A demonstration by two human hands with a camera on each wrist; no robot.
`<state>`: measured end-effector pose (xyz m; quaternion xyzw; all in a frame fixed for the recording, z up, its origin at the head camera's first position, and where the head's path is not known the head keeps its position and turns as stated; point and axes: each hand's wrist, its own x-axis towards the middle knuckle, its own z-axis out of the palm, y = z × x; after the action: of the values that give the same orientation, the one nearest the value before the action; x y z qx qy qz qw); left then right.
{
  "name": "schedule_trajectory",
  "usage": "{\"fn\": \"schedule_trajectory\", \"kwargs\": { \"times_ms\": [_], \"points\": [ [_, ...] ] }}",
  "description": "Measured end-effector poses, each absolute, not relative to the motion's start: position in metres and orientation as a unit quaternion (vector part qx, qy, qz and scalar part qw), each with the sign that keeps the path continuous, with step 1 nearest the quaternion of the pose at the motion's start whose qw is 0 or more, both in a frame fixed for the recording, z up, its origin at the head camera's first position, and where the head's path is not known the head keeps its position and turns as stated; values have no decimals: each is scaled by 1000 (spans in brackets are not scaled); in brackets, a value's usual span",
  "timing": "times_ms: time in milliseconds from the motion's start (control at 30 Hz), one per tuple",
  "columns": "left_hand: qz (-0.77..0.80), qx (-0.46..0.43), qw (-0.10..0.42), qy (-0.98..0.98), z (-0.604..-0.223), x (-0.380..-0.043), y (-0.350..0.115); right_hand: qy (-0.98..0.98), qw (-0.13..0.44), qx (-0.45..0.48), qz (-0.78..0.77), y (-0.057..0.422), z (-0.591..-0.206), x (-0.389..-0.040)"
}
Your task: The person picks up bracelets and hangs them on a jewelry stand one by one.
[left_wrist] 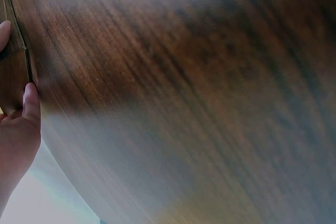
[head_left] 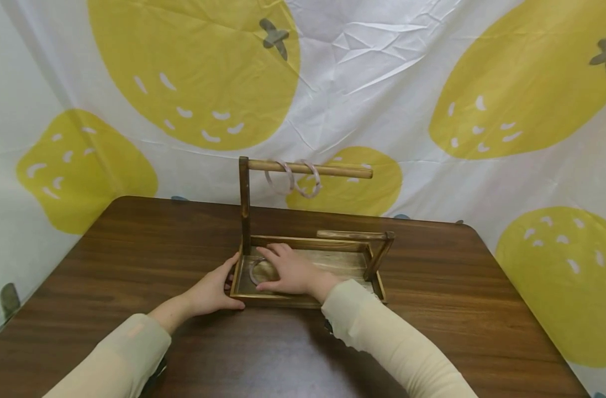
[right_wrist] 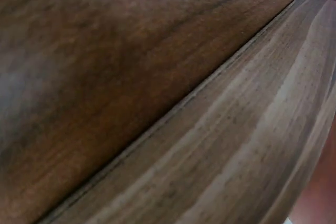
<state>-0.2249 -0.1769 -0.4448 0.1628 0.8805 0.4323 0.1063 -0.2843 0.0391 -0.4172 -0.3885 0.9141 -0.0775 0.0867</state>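
A wooden jewelry stand (head_left: 307, 300) has a shallow tray base, a tall post with a bar at the left and a lower one at the right. My left hand (head_left: 213, 288) grips the tray's left end, thumb at the front corner; the left wrist view shows part of this hand (left_wrist: 18, 135) at the tray's edge. Over the tray's left part, my right hand (head_left: 290, 271) reaches around a pale bangle (head_left: 253, 272), its thumb beside the bangle's near edge. Whether it pinches the bangle is hidden. Two pinkish bangles (head_left: 317, 185) hang on the upper bar (head_left: 342, 171).
The stand is on a dark brown wooden table (head_left: 442, 309) with rounded back corners. Behind it hangs a white cloth (head_left: 372, 94) with large yellow lemons. The lower bar (head_left: 349, 235) points left over the tray's right half.
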Motion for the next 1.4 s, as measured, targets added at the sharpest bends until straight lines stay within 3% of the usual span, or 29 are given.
{"fn": "schedule_trajectory", "kwargs": {
  "times_ms": [1400],
  "points": [
    [428, 159, 104, 884, -446, -225, -177, 913, 79, -401, 4, 18, -426, -289]
  ]
}}
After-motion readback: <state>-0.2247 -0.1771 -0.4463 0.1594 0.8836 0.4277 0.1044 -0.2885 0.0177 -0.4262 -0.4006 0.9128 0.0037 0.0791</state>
